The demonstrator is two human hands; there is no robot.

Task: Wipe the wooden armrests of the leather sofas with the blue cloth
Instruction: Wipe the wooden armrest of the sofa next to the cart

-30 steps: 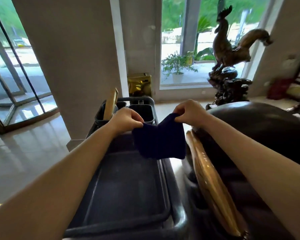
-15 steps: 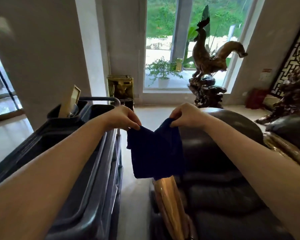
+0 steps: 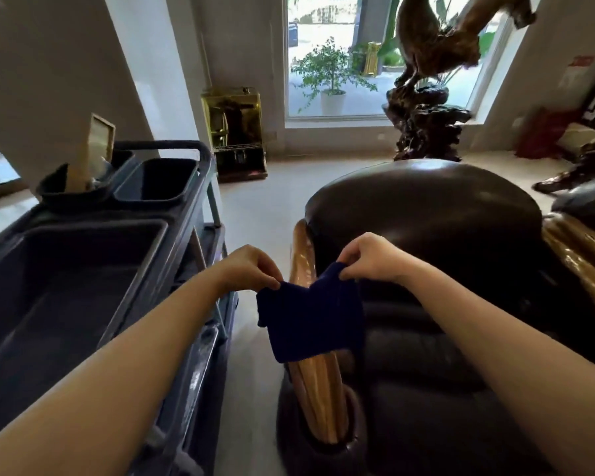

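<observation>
While the cloth [image 3: 311,324] hung over the cart [image 3: 83,269] a second ago, the head view now has it just above the near armrest [image 3: 318,396] of the sofa [image 3: 443,304]. Left hand [image 3: 251,269] and right hand [image 3: 371,257] each pinch a top corner, so wiping looks about to start. Close on the left, the cart narrows the gap; a carved rooster [image 3: 433,63] stands well beyond.

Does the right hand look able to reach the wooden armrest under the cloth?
Probably yes: the right hand pinches the cloth just above the armrest, nothing between them.
</observation>
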